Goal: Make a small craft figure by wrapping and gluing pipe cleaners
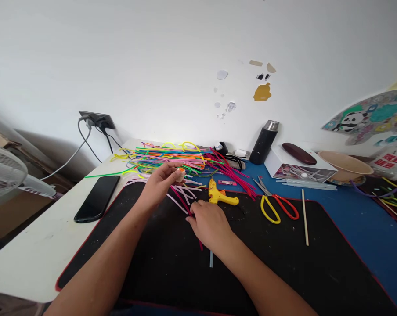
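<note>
In the middle of the head view, my left hand [163,181] pinches a small white piece with an orange top [181,174] between thumb and fingers. Lower and to its right, my right hand [209,221] has its fingers curled down on a dark pink pipe cleaner [200,245], which runs slantwise under the hand. White and lilac pipe cleaners [182,193] lie loose between the hands. Just beyond my right hand is a yellow hot glue gun [222,197]. A clear glue stick [211,260] pokes out from beneath the right hand.
A pile of colourful pipe cleaners [165,156] lies along the wall. Scissors [273,202] and a wooden stick [304,219] rest right on the black mat [146,272]. A phone [97,199] lies left. Behind stand a dark flask [263,142], a white box [284,169] and a bowl [345,164].
</note>
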`<control>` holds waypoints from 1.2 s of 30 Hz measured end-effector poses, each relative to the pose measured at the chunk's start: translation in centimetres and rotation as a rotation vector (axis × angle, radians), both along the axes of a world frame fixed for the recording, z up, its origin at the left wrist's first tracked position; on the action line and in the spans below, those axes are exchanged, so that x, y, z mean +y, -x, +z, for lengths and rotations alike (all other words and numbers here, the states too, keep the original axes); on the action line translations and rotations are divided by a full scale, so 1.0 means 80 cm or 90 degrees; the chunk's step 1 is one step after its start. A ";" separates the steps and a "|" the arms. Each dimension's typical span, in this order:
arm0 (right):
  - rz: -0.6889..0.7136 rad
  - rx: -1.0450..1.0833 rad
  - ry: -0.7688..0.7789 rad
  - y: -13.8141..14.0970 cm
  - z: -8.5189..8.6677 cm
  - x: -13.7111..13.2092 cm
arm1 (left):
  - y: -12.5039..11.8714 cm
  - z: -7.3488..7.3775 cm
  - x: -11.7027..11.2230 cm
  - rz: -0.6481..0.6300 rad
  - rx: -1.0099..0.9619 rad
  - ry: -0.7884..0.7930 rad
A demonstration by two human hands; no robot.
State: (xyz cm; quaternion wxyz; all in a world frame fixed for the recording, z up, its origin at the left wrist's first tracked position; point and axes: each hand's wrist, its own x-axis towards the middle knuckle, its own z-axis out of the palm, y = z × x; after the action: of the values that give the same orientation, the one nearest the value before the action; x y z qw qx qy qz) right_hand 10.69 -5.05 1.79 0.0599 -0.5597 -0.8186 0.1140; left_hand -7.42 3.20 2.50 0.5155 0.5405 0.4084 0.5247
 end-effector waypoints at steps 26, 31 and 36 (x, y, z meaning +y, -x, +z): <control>-0.205 0.828 0.182 -0.042 -0.003 0.038 | 0.012 -0.018 0.002 -0.084 0.388 -0.087; -0.195 0.862 0.218 -0.038 -0.007 0.038 | 0.010 -0.027 0.002 -0.082 0.498 -0.163; -0.182 0.875 0.229 -0.037 -0.012 0.039 | 0.011 -0.030 0.005 -0.108 0.526 -0.201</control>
State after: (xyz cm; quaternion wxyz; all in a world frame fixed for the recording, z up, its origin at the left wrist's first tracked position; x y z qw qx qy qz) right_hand 13.62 -1.91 0.83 0.4824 -0.4642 -0.4837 0.5638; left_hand -8.32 3.60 0.12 0.2612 0.8083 0.4492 0.2768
